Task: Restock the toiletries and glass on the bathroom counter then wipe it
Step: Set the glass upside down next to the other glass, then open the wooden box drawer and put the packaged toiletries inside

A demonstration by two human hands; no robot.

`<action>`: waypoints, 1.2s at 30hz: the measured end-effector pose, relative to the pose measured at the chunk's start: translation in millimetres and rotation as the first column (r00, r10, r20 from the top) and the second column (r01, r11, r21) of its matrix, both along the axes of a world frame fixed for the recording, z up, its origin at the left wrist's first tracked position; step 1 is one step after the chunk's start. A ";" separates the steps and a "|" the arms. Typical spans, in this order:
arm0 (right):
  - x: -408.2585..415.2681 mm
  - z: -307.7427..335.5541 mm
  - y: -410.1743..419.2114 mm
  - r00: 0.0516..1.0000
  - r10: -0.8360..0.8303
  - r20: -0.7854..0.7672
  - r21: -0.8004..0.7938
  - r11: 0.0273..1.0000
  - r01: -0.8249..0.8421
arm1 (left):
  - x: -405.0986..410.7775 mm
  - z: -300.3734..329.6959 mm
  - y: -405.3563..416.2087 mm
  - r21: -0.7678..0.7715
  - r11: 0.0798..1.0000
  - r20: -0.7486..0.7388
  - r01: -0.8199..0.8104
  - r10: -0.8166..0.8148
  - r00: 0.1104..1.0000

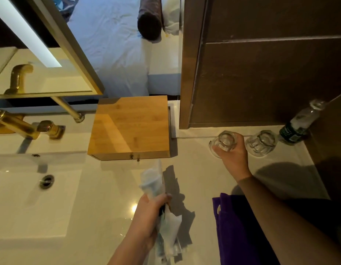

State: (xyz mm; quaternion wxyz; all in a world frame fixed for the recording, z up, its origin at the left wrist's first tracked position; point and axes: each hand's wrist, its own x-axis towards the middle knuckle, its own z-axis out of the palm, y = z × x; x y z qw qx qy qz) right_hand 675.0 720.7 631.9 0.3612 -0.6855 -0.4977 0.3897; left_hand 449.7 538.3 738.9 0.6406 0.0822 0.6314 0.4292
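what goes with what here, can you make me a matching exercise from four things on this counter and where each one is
Things:
1. wooden box
2. bottle
3. purple cloth
4. toiletry packets

Places:
a. in the left hand
b. far right corner, beside a free-standing glass
c. right of the sink, against the back
d. flat at the near edge, under the right forearm

Pairs: 1-c, 2-b, 3-d, 4-a

Wooden box (130, 129) on counter (194, 169) right of sink (37, 203); two glasses (260, 143) further right, bottle (297, 124) beside them.
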 end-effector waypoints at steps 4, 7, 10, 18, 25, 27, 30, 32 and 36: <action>-0.6 -0.4 -1.7 1.000 0.022 0.015 0.013 1.000 -0.022 | -0.5 0.4 -4.0 -0.020 1.000 0.002 0.003 -0.003 1.000; -0.9 -4.1 -1.4 0.999 0.015 0.033 0.018 1.000 -0.015 | -3.8 -2.4 -6.5 -0.028 1.000 0.004 -0.010 0.010 1.000; -1.1 -7.4 -1.6 0.998 0.023 0.060 0.030 0.999 -0.024 | -7.8 -4.4 -9.0 -0.048 0.998 -0.013 -0.032 0.032 0.999; -9.0 -8.4 -4.5 0.994 0.011 0.104 0.053 0.998 -0.017 | -27.1 -5.5 -20.8 -0.049 0.998 -0.061 -0.043 0.040 0.997; -9.0 34.9 -24.6 0.977 -0.135 0.167 -0.049 0.988 0.145 | -33.6 2.8 -15.3 -0.042 0.993 -0.057 -0.112 0.110 0.992; -31.6 67.8 -61.3 0.977 -0.096 0.189 0.170 0.983 0.063 | -34.7 7.9 -7.0 -0.007 0.993 -0.056 -0.118 0.118 0.991; -87.4 116.8 -113.9 0.841 0.540 0.030 -0.125 0.837 -0.533 | -30.8 19.9 10.2 0.076 0.994 -0.068 -0.073 0.078 0.995; -117.6 130.4 -127.7 0.636 0.747 -0.194 -0.359 0.549 -0.755 | -26.5 27.9 19.7 0.126 0.991 -0.091 -0.050 0.061 0.994; -143.7 113.9 -116.4 0.691 0.704 -0.167 -0.362 0.608 -0.707 | -30.4 33.5 29.8 0.167 0.985 -0.080 -0.032 0.046 0.996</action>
